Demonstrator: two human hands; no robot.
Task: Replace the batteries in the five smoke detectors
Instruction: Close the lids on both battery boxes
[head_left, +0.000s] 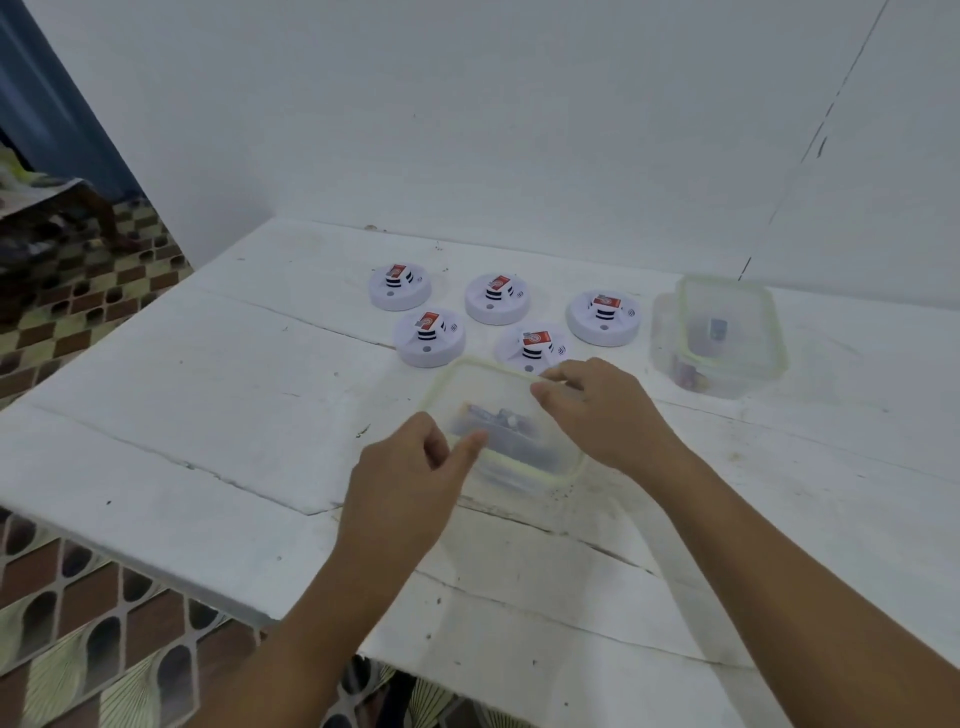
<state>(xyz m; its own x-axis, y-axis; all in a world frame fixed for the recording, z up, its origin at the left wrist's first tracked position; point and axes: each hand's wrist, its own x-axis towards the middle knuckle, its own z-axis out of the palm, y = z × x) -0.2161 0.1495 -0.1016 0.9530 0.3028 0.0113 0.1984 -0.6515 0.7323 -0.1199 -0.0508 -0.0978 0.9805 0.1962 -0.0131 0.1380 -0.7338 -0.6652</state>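
Head view – step: I judge the job barely begun; I am opening the near container (501, 421) of batteries (485, 418).
Left hand (410, 483): pinches its near-left rim.
Right hand (597, 410): fingers curled over the far-right rim.
Smoke detectors (530, 349): five just beyond, each with a red battery on top.
Next move: lift the lid clear – probably.

**Room and Setting: Fixed Features**

Surface: a white-painted wooden plank table (218, 395), its boards cracked along the seams, paint scuffed and speckled with dark marks.

Wall: a plain pale grey-white plastered wall (467, 114) directly behind the table; a thin dark crack line (826, 119) runs diagonally down its right part.

Floor: a patterned tile floor in brown, cream and dark checks (88, 296) at left; arched brown-and-cream motifs appear nearer the lower left.

Left edge: a dark blue hanging curtain (47, 104) in the upper corner; below it, dark furniture draped with patterned cloth (47, 197), indistinct.

Light: dim, even, cool-toned.
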